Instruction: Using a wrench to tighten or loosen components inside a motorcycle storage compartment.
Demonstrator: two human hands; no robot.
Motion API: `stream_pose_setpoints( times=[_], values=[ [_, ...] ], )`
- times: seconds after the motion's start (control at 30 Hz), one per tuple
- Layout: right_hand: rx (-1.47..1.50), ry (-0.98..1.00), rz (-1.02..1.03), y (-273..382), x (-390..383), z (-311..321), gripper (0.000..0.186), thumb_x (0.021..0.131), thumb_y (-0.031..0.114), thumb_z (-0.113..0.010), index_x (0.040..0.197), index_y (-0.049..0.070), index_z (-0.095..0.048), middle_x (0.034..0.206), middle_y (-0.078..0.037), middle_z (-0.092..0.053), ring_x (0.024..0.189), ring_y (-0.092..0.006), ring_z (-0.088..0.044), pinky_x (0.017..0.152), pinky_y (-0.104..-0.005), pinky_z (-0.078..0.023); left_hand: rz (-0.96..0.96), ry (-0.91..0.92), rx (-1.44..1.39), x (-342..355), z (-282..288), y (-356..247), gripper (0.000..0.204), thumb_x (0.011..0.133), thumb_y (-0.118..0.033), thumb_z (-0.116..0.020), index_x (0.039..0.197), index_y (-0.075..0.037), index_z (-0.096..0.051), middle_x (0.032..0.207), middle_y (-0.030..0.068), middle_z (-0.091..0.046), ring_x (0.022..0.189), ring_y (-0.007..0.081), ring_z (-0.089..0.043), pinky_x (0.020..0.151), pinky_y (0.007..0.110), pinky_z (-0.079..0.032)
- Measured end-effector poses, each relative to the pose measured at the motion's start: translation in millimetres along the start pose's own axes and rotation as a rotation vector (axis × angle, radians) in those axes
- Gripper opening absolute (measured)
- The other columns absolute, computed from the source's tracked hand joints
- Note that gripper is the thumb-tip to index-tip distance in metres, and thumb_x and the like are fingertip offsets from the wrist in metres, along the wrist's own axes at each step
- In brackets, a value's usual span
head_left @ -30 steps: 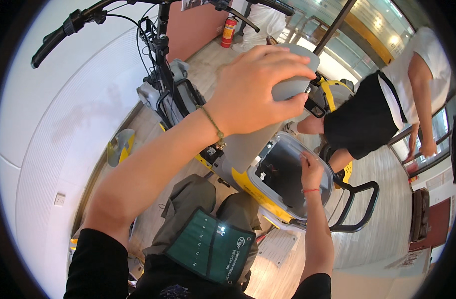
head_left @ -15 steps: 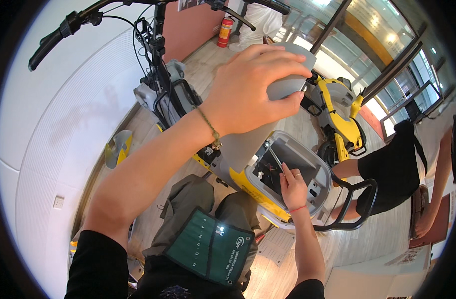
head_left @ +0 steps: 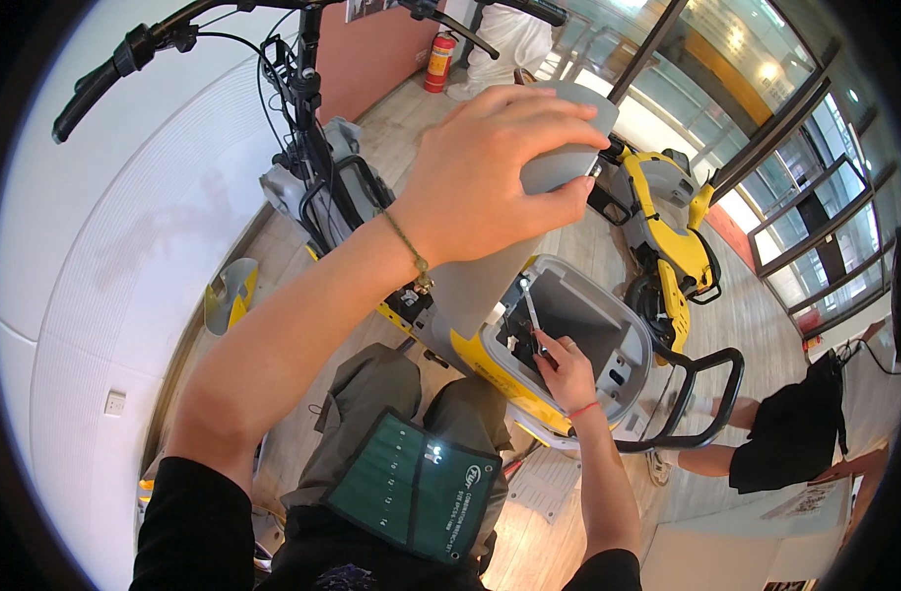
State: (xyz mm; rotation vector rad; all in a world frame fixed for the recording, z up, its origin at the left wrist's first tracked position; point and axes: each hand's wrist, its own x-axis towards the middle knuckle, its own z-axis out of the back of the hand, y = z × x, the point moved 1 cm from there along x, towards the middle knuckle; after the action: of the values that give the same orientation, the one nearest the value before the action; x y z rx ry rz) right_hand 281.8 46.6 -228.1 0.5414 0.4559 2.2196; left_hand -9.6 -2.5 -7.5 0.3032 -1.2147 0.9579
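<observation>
My left hand (head_left: 495, 177) is wrapped over the raised grey seat (head_left: 559, 169) of a yellow and grey electric bike, holding it tilted up. Below it lies the uncovered grey storage box (head_left: 623, 330) under the seat, with dark wiring inside. Closed around a silver combination wrench (head_left: 531, 307), my right hand (head_left: 568, 376) reaches into this box. The wrench's far end is at the box's front wall, by the seat's hinge; whether it sits on a bolt is too small to tell. Across my lap rests a green wrench pouch (head_left: 411, 488).
Black handlebars (head_left: 125, 54) rise at the upper left beside a white wall. A black rear rack (head_left: 731, 394) juts out right of the box. Another yellow bike (head_left: 672, 236) stands beyond. At the right is a person in black shorts (head_left: 790, 433). A red fire extinguisher (head_left: 438, 64) stands at the back.
My right hand has shifted slightly left, and the wrench has swung more upright in the view. My left hand still holds the seat. The person at the right has moved nearer the lower right.
</observation>
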Motion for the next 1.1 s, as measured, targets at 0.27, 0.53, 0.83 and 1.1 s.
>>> stream_pose_setpoints(
  times=[0.27,0.53,0.83,1.1],
  values=[
    [-0.126,0.081,-0.015,1.0,5.4,-0.5,0.050,0.083,0.007,-0.073,0.132,0.014,-0.063,0.085,-0.010,-0.060,0.070,-0.0234,-0.061,0.069,-0.0345,-0.052,0.007,0.001,0.002,-0.8,0.5,0.7,0.034,0.083,-0.022,-0.069,0.116,-0.015,-0.072,0.129,0.0042,-0.066,0.123,0.0304,-0.057,0.105,0.044,-0.044],
    [0.255,0.145,-0.261,-19.9,5.4,-15.3,0.043,0.085,0.011,-0.075,0.127,0.007,-0.064,0.087,-0.007,-0.061,0.073,-0.0177,-0.060,0.072,-0.0314,-0.051,-0.002,-0.008,-0.003,-0.5,0.3,1.2,0.033,0.083,-0.024,-0.069,0.114,-0.015,-0.073,0.129,0.0051,-0.067,0.121,0.0319,-0.057,0.105,0.044,-0.044],
    [0.867,0.359,-0.675,-47.4,14.7,-23.5,0.022,0.087,0.011,-0.074,0.107,0.003,-0.069,0.082,-0.002,-0.065,0.070,-0.0092,-0.057,0.064,-0.0224,-0.045,0.003,-0.007,0.000,-0.6,-0.3,1.7,0.033,0.084,-0.024,-0.069,0.115,-0.016,-0.072,0.129,0.0043,-0.066,0.122,0.0313,-0.057,0.105,0.044,-0.044],
    [1.050,0.091,-0.798,-96.2,43.5,-19.3,0.019,0.085,0.009,-0.065,0.104,0.006,-0.067,0.070,0.003,-0.054,0.054,-0.0064,-0.045,0.043,-0.0225,-0.032,0.005,0.020,-0.008,0.7,-1.5,-0.1,0.034,0.084,-0.021,-0.069,0.117,-0.016,-0.071,0.130,0.0035,-0.066,0.124,0.0303,-0.056,0.107,0.043,-0.043]
  ],
)
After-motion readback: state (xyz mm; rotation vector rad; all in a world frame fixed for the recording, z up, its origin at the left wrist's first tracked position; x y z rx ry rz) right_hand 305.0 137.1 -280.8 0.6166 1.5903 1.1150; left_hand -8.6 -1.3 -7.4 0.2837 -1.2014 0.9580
